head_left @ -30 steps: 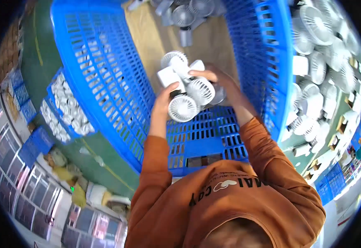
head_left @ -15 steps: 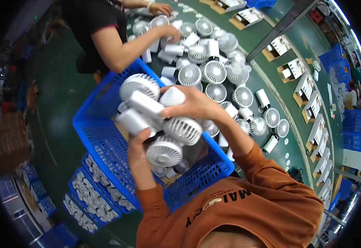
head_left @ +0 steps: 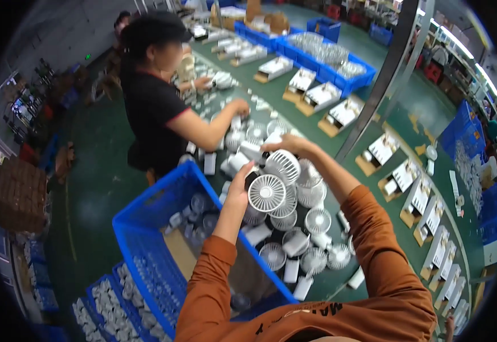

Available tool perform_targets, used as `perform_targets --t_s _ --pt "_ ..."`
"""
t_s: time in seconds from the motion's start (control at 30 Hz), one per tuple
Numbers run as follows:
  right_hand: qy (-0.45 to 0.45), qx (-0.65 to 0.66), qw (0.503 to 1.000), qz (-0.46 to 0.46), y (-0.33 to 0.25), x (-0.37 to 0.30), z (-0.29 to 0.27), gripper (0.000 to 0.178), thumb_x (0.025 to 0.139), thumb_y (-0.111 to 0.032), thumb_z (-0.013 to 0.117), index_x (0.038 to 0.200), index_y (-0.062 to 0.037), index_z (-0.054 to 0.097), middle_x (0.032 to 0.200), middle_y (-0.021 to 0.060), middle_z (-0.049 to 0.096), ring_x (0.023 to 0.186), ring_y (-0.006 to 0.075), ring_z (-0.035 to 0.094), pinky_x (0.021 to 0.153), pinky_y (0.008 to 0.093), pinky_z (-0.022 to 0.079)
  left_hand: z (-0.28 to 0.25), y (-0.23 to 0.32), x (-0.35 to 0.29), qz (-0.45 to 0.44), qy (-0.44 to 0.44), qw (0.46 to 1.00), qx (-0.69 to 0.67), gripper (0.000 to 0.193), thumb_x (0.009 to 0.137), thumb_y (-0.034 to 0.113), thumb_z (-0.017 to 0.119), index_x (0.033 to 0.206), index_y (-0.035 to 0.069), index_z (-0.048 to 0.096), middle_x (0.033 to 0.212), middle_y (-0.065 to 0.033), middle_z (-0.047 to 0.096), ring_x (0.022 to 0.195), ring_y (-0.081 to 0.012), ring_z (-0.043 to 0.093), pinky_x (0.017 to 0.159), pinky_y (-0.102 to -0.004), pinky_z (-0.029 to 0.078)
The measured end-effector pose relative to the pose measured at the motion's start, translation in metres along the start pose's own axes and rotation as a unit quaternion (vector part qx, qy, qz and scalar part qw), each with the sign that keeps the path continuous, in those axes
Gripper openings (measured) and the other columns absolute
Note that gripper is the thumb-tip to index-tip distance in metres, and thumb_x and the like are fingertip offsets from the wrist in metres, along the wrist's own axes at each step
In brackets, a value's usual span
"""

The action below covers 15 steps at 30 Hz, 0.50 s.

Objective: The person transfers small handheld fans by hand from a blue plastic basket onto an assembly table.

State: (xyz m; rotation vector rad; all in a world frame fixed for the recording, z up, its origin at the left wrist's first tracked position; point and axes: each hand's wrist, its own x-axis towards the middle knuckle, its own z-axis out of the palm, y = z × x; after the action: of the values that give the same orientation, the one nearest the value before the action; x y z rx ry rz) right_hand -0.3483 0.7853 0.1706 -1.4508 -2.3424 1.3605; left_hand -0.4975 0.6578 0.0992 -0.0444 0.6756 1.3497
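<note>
My left hand [head_left: 239, 187] and my right hand [head_left: 291, 145] are closed around a bunch of white handheld fans [head_left: 267, 192] with round grilles and short handles. The left grips from the near left side, the right from the far side. Under and around the bunch, more white fans [head_left: 314, 261] lie heaped on the green table. Just left of the heap stands a blue plastic crate [head_left: 157, 200], with some fans and a piece of cardboard inside. Which held fan each finger touches is partly hidden.
Across the crate, a person in a black cap and shirt [head_left: 151, 105] reaches over the table with both hands. A metal post [head_left: 373, 85] rises at the right. White boxes on cardboard [head_left: 345, 112] line the far side. Blue crates of white parts [head_left: 109, 302] sit lower left.
Both hands have carried the bunch of fans from above the blue crate rightward to over the heap on the table. The view has tilted up, showing more of the other person and the room.
</note>
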Motion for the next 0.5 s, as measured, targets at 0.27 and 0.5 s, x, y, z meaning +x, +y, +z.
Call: perform_targets --t_s 0.27,0.5 --pt "0.071 -0.023 0.994 -0.075 0.012 0.103 -0.020 0.071 0.061 -0.045 0.068 0.109 0.0057 0.054 0.091 0.0180 0.061 0.080 0.0253 0.061 0.072 0.0336 0.047 -0.013 0.062 0.085 0.078 0.132 0.988 -0.003 0.022 0.077 0.014 0.061 0.094 0.001 0.057 0.089 -0.0157 0.062 0.082 -0.0319 0.061 0.076 -0.0484 0.049" --pt "0.079 0.148 0.978 -0.123 0.048 0.158 -0.010 0.047 0.070 -0.018 0.065 0.112 0.0013 0.055 0.084 0.0134 0.060 0.075 0.0166 0.060 0.062 0.0267 0.047 -0.061 0.096 0.160 0.120 0.060 0.990 -0.038 0.035 0.089 0.031 0.044 0.107 0.001 0.052 0.105 -0.0155 0.059 0.094 -0.0304 0.058 0.084 -0.0471 0.046"
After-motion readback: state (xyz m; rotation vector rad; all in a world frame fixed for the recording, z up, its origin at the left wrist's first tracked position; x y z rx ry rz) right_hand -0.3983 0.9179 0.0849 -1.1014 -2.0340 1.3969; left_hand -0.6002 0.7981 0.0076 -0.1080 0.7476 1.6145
